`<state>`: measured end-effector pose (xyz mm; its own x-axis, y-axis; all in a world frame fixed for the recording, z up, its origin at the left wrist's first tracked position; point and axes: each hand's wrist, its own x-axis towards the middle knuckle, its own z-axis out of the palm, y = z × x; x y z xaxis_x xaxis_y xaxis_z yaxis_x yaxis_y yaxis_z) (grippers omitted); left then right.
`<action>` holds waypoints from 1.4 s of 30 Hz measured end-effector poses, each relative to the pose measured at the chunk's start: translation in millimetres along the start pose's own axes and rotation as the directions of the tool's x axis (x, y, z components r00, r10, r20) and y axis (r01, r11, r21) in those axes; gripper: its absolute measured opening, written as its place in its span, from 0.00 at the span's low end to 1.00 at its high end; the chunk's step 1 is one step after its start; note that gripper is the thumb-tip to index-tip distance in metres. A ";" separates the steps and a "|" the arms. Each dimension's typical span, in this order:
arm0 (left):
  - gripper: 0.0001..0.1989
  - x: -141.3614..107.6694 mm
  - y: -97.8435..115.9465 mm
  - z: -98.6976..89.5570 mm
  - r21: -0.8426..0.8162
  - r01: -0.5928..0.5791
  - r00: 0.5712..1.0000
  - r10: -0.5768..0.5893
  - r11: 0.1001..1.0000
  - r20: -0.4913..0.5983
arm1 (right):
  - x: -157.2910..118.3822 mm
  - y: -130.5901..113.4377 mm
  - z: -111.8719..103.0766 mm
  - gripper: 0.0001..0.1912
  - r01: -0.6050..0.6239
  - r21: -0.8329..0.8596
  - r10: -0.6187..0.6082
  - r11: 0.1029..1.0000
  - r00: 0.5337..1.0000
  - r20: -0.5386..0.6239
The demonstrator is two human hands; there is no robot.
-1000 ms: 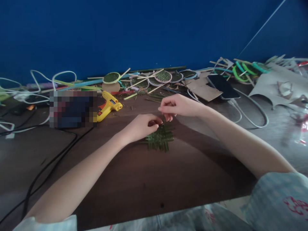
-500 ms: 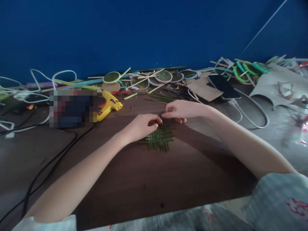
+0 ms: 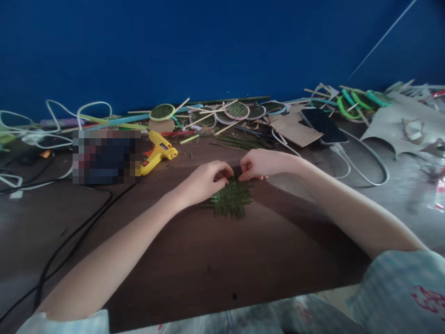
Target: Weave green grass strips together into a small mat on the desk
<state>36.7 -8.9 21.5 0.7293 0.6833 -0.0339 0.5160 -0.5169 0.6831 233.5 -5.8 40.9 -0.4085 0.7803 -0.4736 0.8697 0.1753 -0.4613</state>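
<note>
A small mat of woven green leaf strips (image 3: pixel 231 202) lies flat on the dark wooden table (image 3: pixel 194 264), its loose strip ends sticking out along the sides. My left hand (image 3: pixel 212 181) is at the mat's far left edge, thumb and forefinger pinched on the ends of the leaf strips. Across from it, my right hand (image 3: pixel 255 166) pinches at the far right edge of the weave, its fingers curled. The fingertips of the two hands are a short gap apart. Which single strip each hand grips is too small to make out.
A yellow glue gun (image 3: pixel 158 153) lies left of my hands, beside a blurred-out block. Round woven discs (image 3: pixel 237 110) and thin sticks line the blue wall. A phone (image 3: pixel 323 126) with a white cable lies by cardboard (image 3: pixel 295 127) at right. Black cables (image 3: pixel 76 236) cross the left side.
My right hand has come down slightly toward me onto the mat's far edge. My left hand has shifted only a little, and the mat stays in place.
</note>
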 end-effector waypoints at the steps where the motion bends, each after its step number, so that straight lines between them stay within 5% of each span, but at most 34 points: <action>1: 0.09 -0.6 1.1 0.4 0.050 -0.028 1.000 0.028 0.998 0.002 | 0.1 -0.3 -0.1 0.12 -0.006 -0.023 0.006 1.000 1.000 -0.022; 10: 0.12 -6.1 5.5 4.2 0.283 -0.120 0.992 0.104 0.951 0.073 | 1.4 3.8 0.4 0.16 -0.009 -0.084 -0.005 0.996 0.985 -0.174; 16: 0.17 -9.4 6.6 -2.4 0.301 -0.147 0.980 0.099 0.942 0.170 | 1.9 1.4 -0.7 0.12 0.017 -0.024 -0.024 1.000 0.953 -0.303; 22: 0.18 -10.4 5.5 -16.0 0.299 -0.147 0.984 0.108 0.943 0.142 | 2.1 -0.9 -2.4 0.10 0.009 0.027 0.002 1.000 0.925 -0.380; 28: 0.25 -14.0 11.5 -17.6 0.276 -0.116 0.956 0.031 0.954 0.292 | 0.0 -0.9 -3.8 0.10 0.027 0.084 0.013 0.996 0.899 -0.438; 35: 0.26 -23.6 23.6 -0.2 0.388 -0.005 0.984 -0.065 0.922 0.168 | -1.9 -1.2 -3.5 0.11 0.076 0.105 -0.018 0.992 0.884 -0.467; 42: 0.17 -13.6 8.2 -8.7 0.157 0.124 0.992 -0.120 0.980 -0.032 | -8.0 -6.0 0.8 0.18 0.118 -0.046 -0.125 0.992 0.966 -0.225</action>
<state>27.2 -17.9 33.9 0.6473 0.7567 -0.0921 0.6661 -0.5028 0.5510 231.3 -13.6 46.9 -0.4411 0.8673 -0.2308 0.8275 0.2935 -0.4786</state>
